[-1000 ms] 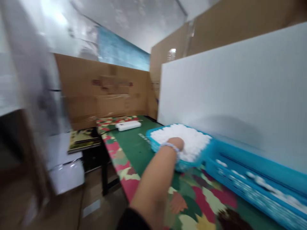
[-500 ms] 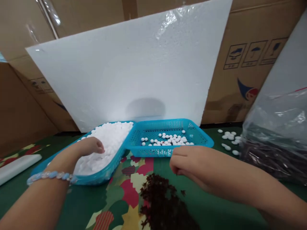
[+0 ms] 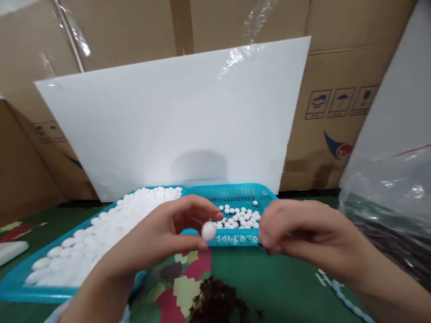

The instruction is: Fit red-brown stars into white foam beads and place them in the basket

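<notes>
As you look across the table [image 3: 289,278] from left to right, the stock reads as follows.

One white block [image 3: 10,251] at the far left edge, lying flat.

Two blue baskets. The left basket [image 3: 20,294] is heaped with white pellets, too many to count, and sits within easy reach of your left hand. The right basket [image 3: 235,240] touches it and holds a thin layer of a few dozen pellets.

One white pellet [image 3: 208,231], pinched between the thumb and fingertips of your left hand [image 3: 161,237] and raised in front of the right basket, toward your other hand.

One pile of dark dried bits [image 3: 218,303] on the table below your hands.

Your right hand [image 3: 299,233] is clenched, fingertips together; I cannot tell what it holds.

One clear plastic bag [image 3: 390,215] at far right, containing more dark material.

One white foam board [image 3: 175,121] propped upright behind the baskets.
</notes>
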